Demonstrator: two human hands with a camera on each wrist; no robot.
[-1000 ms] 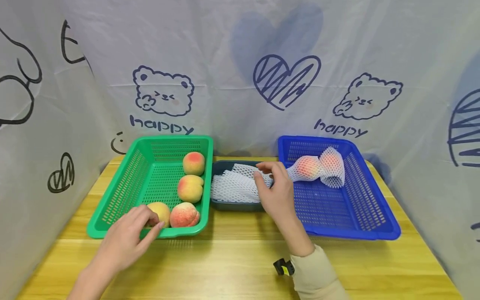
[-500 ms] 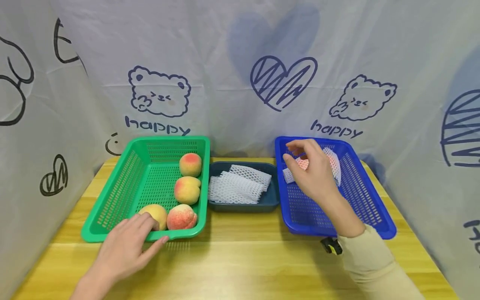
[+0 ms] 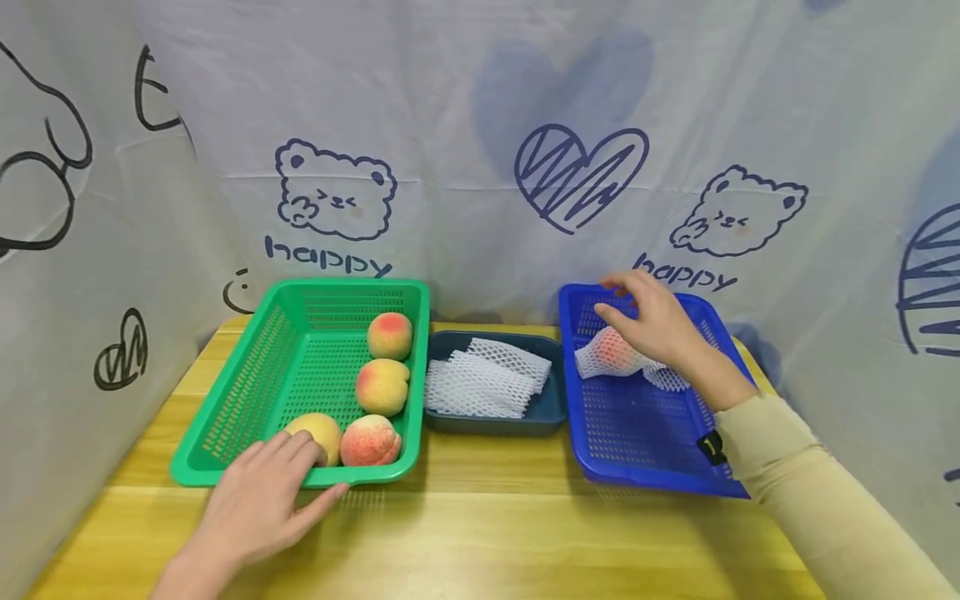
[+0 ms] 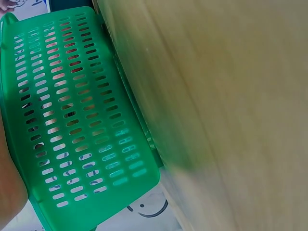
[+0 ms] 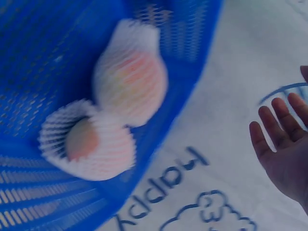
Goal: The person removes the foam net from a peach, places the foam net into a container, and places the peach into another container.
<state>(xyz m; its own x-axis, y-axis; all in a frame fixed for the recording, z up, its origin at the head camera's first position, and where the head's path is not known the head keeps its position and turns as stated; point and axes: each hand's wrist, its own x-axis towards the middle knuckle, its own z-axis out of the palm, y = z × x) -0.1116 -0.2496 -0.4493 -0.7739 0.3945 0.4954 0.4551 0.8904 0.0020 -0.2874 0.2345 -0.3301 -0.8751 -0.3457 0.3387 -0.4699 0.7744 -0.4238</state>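
Note:
In the head view my left hand [image 3: 262, 492] rests at the near rim of a green basket [image 3: 197, 417]. Its fingers reach over the rim against a yellow peach [image 3: 318, 435]; the thumb points outward, apart from them. Beside that peach lies a redder one [image 3: 371, 440], with two more peaches [image 3: 382, 387] behind. My right hand [image 3: 660, 325] hovers over a blue basket [image 3: 630, 442], fingers loosely bent, holding nothing. Beneath it lie two peaches in white foam nets [image 5: 130, 89], partly hidden by the hand in the head view. One net [image 5: 62, 139] gapes at its end.
Between the baskets stands a dark tray [image 3: 487, 425] with several flat white foam nets [image 3: 480, 383]. Everything stands on a wooden table [image 3: 465, 533]. A printed white cloth [image 3: 465, 225] hangs close behind and at the sides.
My right hand has moved right, from above the dark tray to above the blue basket. The left hand stays by the yellow peach, its thumb moving out from the fingers.

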